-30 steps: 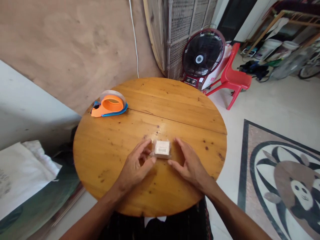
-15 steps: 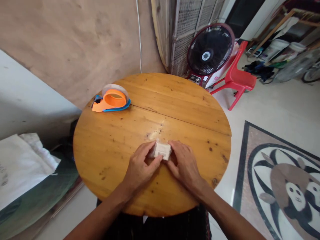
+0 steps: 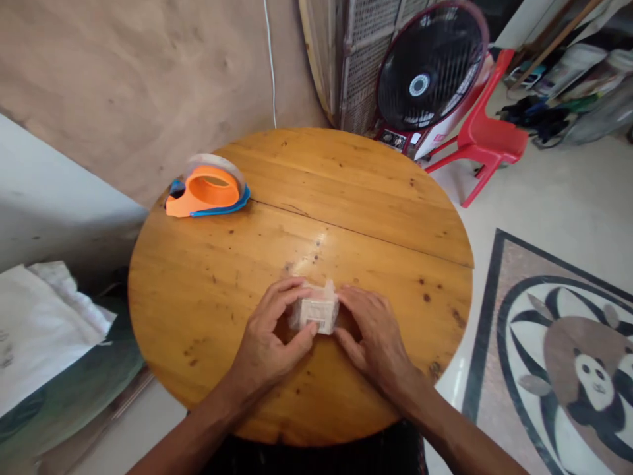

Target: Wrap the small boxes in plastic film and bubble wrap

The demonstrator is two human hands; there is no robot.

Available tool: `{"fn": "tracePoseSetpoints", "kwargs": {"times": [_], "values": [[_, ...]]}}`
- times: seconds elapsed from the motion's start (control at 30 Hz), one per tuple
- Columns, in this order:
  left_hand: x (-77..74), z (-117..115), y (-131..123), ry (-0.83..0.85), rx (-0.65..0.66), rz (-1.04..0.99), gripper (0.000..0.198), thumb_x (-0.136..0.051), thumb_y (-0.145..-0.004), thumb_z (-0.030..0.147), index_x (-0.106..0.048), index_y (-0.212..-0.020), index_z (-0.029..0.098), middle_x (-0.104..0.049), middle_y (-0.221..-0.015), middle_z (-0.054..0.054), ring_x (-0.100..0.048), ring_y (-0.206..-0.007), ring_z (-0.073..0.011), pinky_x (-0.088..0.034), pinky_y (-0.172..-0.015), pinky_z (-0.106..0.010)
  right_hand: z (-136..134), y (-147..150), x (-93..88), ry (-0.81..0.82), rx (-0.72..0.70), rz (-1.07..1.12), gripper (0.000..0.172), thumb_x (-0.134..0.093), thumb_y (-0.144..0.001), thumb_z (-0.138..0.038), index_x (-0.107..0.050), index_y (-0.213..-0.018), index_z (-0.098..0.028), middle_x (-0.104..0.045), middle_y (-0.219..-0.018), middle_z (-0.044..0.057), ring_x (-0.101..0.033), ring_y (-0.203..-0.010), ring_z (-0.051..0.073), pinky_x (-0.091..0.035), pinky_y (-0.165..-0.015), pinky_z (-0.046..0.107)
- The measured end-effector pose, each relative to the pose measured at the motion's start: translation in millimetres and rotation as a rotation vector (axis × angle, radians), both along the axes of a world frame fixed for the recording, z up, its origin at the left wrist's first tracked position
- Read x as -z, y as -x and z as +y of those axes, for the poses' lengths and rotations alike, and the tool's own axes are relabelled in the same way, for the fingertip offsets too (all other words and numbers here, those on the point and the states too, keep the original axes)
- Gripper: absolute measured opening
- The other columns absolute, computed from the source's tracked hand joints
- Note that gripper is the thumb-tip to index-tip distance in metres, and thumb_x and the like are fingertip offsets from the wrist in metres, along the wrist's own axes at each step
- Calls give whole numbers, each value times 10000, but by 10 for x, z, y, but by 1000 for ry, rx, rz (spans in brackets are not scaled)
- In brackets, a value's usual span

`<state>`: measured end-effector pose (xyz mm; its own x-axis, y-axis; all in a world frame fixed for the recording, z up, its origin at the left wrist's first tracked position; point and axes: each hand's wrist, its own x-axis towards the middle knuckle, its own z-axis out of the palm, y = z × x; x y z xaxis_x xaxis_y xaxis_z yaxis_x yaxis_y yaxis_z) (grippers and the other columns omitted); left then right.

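Note:
A small white box (image 3: 318,311) in clear plastic wrap sits near the middle front of the round wooden table (image 3: 376,198). Print shows on its near side, with a dark barcode-like patch low down. My left hand (image 3: 273,331) grips it from the left, the thumb pressed on its front and the fingers behind its left end. On the other side my right hand (image 3: 372,328) has its fingertips and thumb closed on the box's right end. Loose plastic sticks up at the top right corner. The far side of the box is hidden.
An orange and blue tape dispenser (image 3: 210,191) with a tape roll stands at the table's back left. Beyond the far right edge are a fan (image 3: 430,66) and a red plastic chair (image 3: 494,138). White sacks (image 3: 44,323) lie at the left.
The box has tipped so more of its printed side with the barcode-like patch faces me. Both hands stay around it. The view has shifted slightly.

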<state>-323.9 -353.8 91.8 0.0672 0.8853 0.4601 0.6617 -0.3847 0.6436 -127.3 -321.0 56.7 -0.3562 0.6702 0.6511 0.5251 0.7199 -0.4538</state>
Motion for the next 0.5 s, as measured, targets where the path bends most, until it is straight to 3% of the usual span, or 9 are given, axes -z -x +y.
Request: {"fn": "tracePoseSetpoints", "kwargs": {"times": [0.13, 0.37, 0.5], "values": [[-3, -12, -19, 19, -1, -34, 381, -655, -811, 143, -590, -1176, 232, -594, -1279, -89, -593, -1202, -228, -544, -972, -368, -3, -26, -39, 57, -30, -7, 540, -644, -868, -299, -447, -1356, -179, -662, -1231, 157, -620, -1124, 300, -499, -929, 494], [13, 4, -29, 13, 47, -59, 369, -652, -807, 124, -574, -1153, 225, -586, -1241, -88, -589, -1181, -220, -537, -962, -353, 21, -19, -59, -13, -73, 17, 419, -628, -889, -206, -506, -1290, -198, -682, -1209, 136, -645, -1104, 257, -489, -953, 465], [-9, -36, -36, 24, 42, -72, 377, -646, -776, 111, -539, -1118, 224, -531, -1271, -98, -553, -1217, -234, -525, -964, -364, -20, -55, -49, 34, -89, -37, 516, -647, -891, -279, -448, -1359, -190, -663, -1237, 148, -631, -1131, 280, -485, -965, 494]]}}
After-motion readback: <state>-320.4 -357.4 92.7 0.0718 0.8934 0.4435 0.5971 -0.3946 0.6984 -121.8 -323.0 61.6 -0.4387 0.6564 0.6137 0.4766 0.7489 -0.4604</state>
